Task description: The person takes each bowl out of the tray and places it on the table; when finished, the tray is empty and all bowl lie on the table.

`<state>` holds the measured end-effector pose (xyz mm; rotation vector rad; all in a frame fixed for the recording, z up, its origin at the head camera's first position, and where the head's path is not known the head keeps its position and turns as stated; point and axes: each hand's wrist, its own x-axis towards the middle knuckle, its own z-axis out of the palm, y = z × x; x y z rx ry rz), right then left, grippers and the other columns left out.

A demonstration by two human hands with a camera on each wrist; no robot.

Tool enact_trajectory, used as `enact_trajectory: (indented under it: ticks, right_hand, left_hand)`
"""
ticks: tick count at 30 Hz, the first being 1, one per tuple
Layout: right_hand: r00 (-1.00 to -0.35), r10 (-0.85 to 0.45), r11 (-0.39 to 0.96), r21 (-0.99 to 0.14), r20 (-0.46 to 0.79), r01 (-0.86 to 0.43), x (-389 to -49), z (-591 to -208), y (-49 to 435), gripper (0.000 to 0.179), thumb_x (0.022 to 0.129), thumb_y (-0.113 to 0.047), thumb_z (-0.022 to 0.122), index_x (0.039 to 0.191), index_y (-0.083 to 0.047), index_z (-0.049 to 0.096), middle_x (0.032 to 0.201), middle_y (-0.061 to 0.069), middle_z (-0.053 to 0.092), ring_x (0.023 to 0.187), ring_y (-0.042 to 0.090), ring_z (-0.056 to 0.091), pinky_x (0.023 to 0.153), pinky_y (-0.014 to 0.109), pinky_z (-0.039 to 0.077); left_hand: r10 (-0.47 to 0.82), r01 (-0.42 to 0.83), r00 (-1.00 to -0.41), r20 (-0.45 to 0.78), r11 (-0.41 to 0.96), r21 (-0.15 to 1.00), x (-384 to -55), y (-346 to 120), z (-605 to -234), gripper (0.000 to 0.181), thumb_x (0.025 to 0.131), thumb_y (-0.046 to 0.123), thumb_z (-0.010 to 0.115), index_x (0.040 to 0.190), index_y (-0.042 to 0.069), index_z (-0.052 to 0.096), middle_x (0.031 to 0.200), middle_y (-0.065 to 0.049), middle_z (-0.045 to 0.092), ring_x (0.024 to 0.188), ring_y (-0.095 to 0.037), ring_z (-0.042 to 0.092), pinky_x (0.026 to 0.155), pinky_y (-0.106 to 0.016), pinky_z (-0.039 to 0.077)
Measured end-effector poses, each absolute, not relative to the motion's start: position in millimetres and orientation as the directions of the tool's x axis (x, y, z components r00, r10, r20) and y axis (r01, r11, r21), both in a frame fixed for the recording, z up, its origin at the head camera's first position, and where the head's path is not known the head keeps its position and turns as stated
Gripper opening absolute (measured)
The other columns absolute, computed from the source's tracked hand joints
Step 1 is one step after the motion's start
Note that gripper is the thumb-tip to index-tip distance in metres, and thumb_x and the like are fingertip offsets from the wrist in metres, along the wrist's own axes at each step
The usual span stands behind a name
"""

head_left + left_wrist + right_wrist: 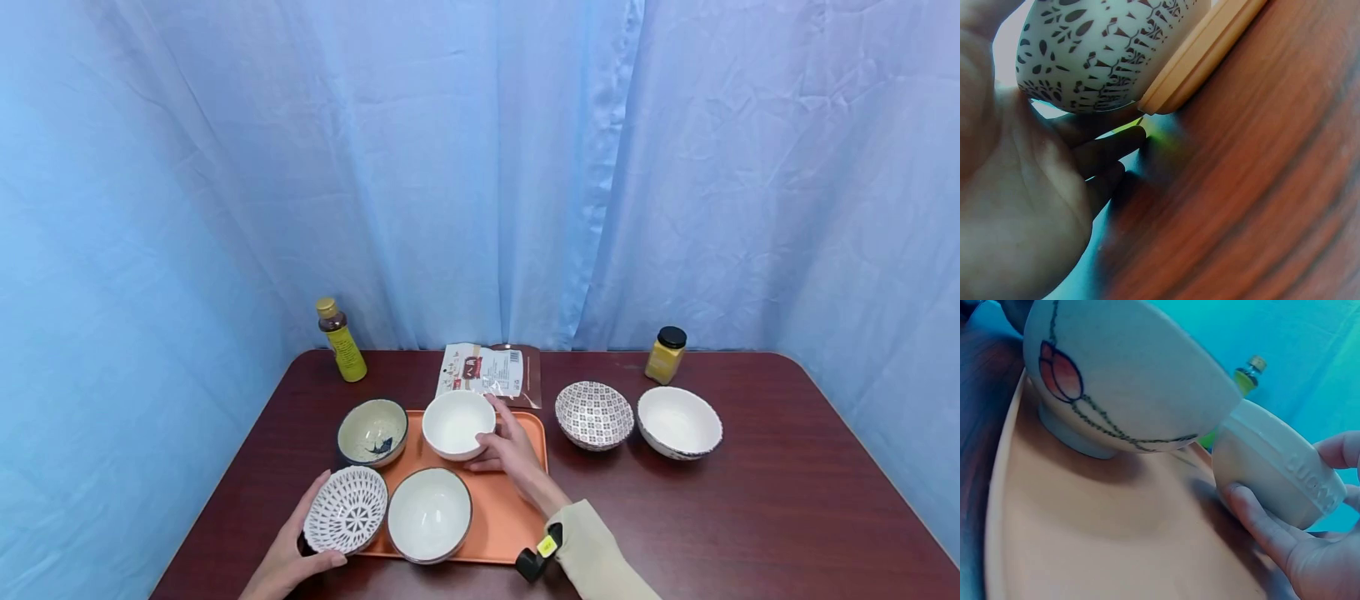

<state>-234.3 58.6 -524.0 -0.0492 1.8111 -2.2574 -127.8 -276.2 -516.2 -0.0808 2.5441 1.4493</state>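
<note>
My left hand [288, 547] grips a white bowl with a dark leaf-like pattern [347, 510], thumb at its near side and fingers along its left. That patterned bowl is at the left edge of an orange tray [504, 518]. At the tray's far side my right hand [512, 454] holds a plain white bowl [457, 423] by its right side; raised lettering shows on its outside in the right wrist view. Between the hands a larger white bowl with a dark rim [429, 515] stands on the tray, a red tulip painted on its outside. A beige-green bowl [372, 432] sits at the tray's far left corner.
Right of the tray are a grey-patterned bowl [594, 414] and a white bowl with a dark-speckled rim [679, 422]. Behind them stands a yellow jar with a black lid [666, 356]. A flat food packet [489, 372] and a yellow-green bottle [343, 343] are along the back.
</note>
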Motion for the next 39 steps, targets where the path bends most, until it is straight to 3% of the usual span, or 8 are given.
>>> enact_trajectory:
  ticks: [12,25,33,39]
  right_hand:
    - [-0.982,-0.148,-0.253,-0.956,-0.116,0.152,-218.8,-509.7,82.8,0.076,0.093,0.001,0.052,0.16,-0.02,0.024,0.14,0.032,0.043,0.073,0.029,0.074,0.07,0.044,0.062]
    - [-0.989,-0.123,-0.278,-0.953,-0.088,0.119,-202.5,-487.0,105.8,0.077,0.092,0.005,0.051,0.16,-0.019,0.023,0.154,0.033,0.034,0.072,0.024,0.073,0.067,0.041,0.061]
    - [-0.989,-0.132,-0.281,-0.953,-0.074,0.109,-195.0,-470.5,128.6,0.078,0.093,0.004,0.048,0.162,-0.017,0.016,0.144,0.042,0.039,0.072,0.019,0.075,0.069,0.037,0.061]
    - [-0.993,-0.089,-0.259,-0.961,-0.074,0.095,-192.4,-458.2,146.3,0.075,0.095,0.004,0.046,0.162,-0.018,0.017,0.132,0.036,0.047,0.072,0.016,0.074,0.072,0.037,0.061]
  left_hand:
    - [0.061,-0.161,-0.973,-0.224,0.518,0.84,-127.6,-277.0,-515.2,0.114,0.076,0.026,0.084,0.162,0.017,0.009,0.169,-0.016,0.013,0.151,-0.037,0.017,0.115,-0.068,0.021]
    - [0.051,-0.178,-0.97,-0.24,0.526,0.832,-128.5,-275.6,-516.9,0.116,0.076,0.029,0.084,0.162,0.017,0.008,0.169,-0.016,0.013,0.152,-0.038,0.016,0.116,-0.069,0.018]
    - [0.061,-0.169,-0.971,-0.229,0.504,0.847,-127.8,-275.0,-519.1,0.115,0.076,0.025,0.084,0.162,0.016,0.009,0.169,-0.016,0.014,0.151,-0.036,0.018,0.116,-0.066,0.019]
    - [0.063,-0.154,-0.974,-0.216,0.514,0.844,-128.0,-276.6,-517.1,0.114,0.077,0.026,0.083,0.162,0.016,0.008,0.169,-0.016,0.013,0.151,-0.036,0.017,0.116,-0.067,0.02]
